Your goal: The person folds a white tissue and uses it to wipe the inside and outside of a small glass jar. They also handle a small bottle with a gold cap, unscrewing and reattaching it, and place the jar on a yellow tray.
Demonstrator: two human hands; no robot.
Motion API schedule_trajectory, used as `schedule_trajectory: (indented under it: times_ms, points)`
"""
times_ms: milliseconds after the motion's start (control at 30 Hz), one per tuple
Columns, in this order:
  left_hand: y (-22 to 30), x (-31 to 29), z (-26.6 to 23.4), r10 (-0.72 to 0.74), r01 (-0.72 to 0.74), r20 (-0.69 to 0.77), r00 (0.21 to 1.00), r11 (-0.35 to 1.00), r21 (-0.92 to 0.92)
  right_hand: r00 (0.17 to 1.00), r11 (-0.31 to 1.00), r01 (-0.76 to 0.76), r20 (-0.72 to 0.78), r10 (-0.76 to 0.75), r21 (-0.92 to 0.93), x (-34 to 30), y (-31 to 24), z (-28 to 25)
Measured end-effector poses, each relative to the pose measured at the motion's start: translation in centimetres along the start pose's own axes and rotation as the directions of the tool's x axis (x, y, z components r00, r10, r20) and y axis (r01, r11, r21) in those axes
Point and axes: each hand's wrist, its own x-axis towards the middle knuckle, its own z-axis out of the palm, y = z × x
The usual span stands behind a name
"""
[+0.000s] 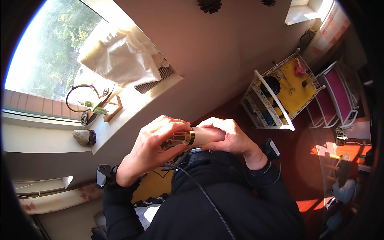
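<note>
— What are the fingers doing?
— Those of the left hand (150, 150) are clamped on the dark, gold-banded end of a tube (194, 137). Those of the right hand (228, 138) are wrapped tight around its pale, peach-coloured end

— Where is the tube?
— Lying level between both hands, held up in front of the chest, just above the black sleeves (192, 200)

— And further out?
— A windowsill (120, 116) to the left carries a grey stone (83, 137) and a small green figure (96, 107). To the right, well apart, stands a white wire cart (276, 100) with a yellow shelf
</note>
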Motion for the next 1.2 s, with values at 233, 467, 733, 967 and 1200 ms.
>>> schedule_trajectory:
  times_ms: [233,467,733,967,1200]
  points:
    - [0.4,0.9,-0.8,-0.147,0.134,0.166,0.975,0.987,0.085,0.986,0.980,0.144,-0.065,-0.154,-0.135,-0.1,0.6,0.3]
    - [-1.0,1.1,-0.8,-0.109,0.111,0.201,0.974,0.994,0.000,0.982,0.967,0.115,-0.124,-0.146,-0.230,-0.3,0.2,0.8]
    - [-3.6,-0.3,-0.2,0.221,-0.241,0.195,0.956,0.967,0.083,1.000,0.983,-0.018,0.001,0.019,-0.185,-0.1,-0.2,0.8]
    - [-5.4,-1.3,0.3,0.208,-0.219,0.197,0.958,0.975,0.038,0.989,0.921,0.136,-0.009,-0.149,-0.365,0.0,0.8,2.2]
    - [-6.1,-1.4,-1.0,-0.233,0.272,0.221,0.947,0.947,-0.168,0.948,0.816,0.156,-0.149,-0.282,-0.556,0.1,0.9,2.9]
